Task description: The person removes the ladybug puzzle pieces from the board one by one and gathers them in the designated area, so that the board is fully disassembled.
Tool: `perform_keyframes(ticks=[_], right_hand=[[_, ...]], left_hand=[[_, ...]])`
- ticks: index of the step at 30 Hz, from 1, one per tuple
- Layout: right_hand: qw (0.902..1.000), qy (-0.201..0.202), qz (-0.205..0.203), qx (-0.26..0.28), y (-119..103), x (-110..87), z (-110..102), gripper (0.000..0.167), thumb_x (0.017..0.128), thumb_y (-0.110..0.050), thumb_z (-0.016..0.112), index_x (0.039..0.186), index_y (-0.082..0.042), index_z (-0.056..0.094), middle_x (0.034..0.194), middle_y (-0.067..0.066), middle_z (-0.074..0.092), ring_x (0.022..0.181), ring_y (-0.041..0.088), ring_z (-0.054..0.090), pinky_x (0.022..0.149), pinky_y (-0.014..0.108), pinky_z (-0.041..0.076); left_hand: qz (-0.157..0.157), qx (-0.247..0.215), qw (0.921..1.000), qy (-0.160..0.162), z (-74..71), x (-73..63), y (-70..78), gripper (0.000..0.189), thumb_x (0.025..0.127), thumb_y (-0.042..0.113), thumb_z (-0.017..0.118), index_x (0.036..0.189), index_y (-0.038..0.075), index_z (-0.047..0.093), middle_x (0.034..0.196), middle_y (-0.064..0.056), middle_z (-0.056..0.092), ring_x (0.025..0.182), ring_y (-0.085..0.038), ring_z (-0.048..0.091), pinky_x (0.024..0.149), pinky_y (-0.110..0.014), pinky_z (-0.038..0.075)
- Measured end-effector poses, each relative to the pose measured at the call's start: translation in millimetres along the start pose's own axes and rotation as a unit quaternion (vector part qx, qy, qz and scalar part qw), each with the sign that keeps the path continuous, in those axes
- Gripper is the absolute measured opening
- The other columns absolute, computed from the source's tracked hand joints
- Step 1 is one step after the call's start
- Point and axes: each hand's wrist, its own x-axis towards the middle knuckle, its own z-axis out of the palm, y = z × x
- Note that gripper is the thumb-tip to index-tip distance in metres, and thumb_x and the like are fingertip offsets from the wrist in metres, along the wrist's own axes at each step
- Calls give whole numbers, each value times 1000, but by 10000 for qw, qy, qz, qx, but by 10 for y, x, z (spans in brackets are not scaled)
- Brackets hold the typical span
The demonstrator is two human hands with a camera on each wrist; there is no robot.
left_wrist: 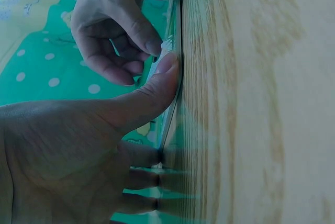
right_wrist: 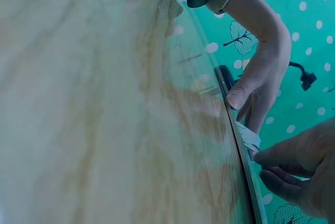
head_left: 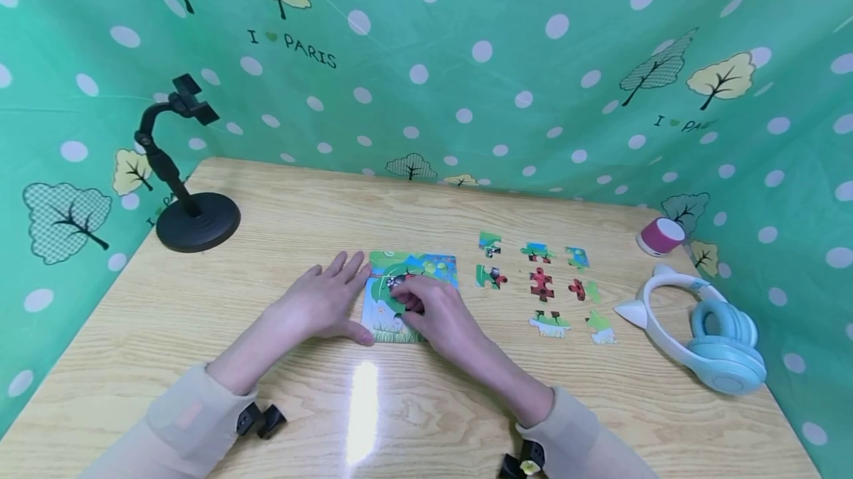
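Observation:
A jigsaw puzzle board (head_left: pixel 436 266) with a green, blue and white picture lies on the table. My left hand (head_left: pixel 325 303) rests at its left side, fingers spread and straight, with the thumb by the lower left corner. Above the board's middle, my right hand (head_left: pixel 436 309) has its fingers curled in. In the right wrist view, its thumb and fingertips pinch the edge of a whitish puzzle piece (right_wrist: pixel 248 136), which stands tilted above the board. The right hand covers part of the picture.
Several loose puzzle pieces (head_left: pixel 541 285) lie in rough rows right of the board. Farther right are blue and white headphones (head_left: pixel 726 346) and a pink and white cylinder (head_left: pixel 661 236). A black phone stand (head_left: pixel 198 221) stands at the back left. A patterned green cloth (head_left: pixel 413 94) hangs behind the table.

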Motion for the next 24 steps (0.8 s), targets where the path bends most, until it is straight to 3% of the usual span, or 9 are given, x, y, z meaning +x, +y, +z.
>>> perform_keyframes(ticks=[10, 17, 24], right_hand=[[9987, 137, 371, 318, 82, 49, -178, 31, 83, 7, 79, 112, -5, 77, 100, 6, 78, 84, 12, 71, 76, 18, 59], [9944, 63, 669, 815, 349, -68, -520, 33, 82, 6, 78, 114, -3, 75, 103, 10, 78, 89, 15, 72, 81, 22, 62], [9955, 7, 837, 439, 699, -257, -865, 30, 84, -3, 82, 112, -12, 77, 101, 2, 79, 92, 14, 72, 82, 28, 62]], left_hand=[[-37, -43, 10000, 13, 15, 3, -15, 119, 78, 73, 71, 162, 2, 26, 171, -23, 17, 157, -48, 20, 120, -70, 31], [-66, -78, 9999, -30, 2, -1, -7, 119, 78, 72, 73, 162, 2, 25, 172, -23, 15, 158, -47, 18, 121, -69, 30], [-67, -75, 9999, -39, -7, -6, 1, 119, 78, 72, 73, 162, 2, 26, 172, -22, 15, 158, -47, 19, 121, -69, 29]])
